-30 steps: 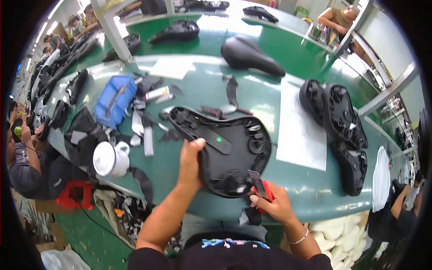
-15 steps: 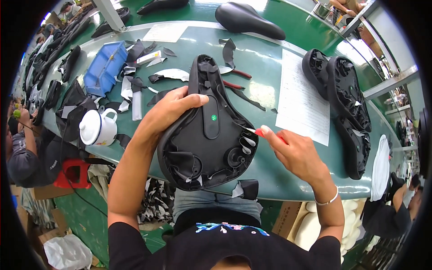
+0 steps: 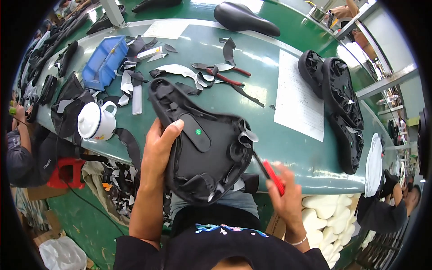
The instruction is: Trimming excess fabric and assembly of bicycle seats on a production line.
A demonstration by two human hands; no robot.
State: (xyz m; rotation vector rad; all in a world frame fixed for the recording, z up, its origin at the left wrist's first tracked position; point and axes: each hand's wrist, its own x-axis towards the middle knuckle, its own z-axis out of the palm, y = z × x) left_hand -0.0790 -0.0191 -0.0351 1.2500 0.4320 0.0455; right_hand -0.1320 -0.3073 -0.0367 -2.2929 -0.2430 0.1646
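L hand [image 3: 158,145] clamps saddle [image 3: 213,164] | R hand [image 3: 287,194] grips red-hdl tool [image 3: 274,178] | scraps [image 3: 180,69] crowd pliers [image 3: 233,82] w/ mug [image 3: 101,122] L

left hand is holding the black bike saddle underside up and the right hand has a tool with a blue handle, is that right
Not quite: the tool in the right hand has a red handle, as the head view shows. The left hand does hold the black bike saddle underside up.
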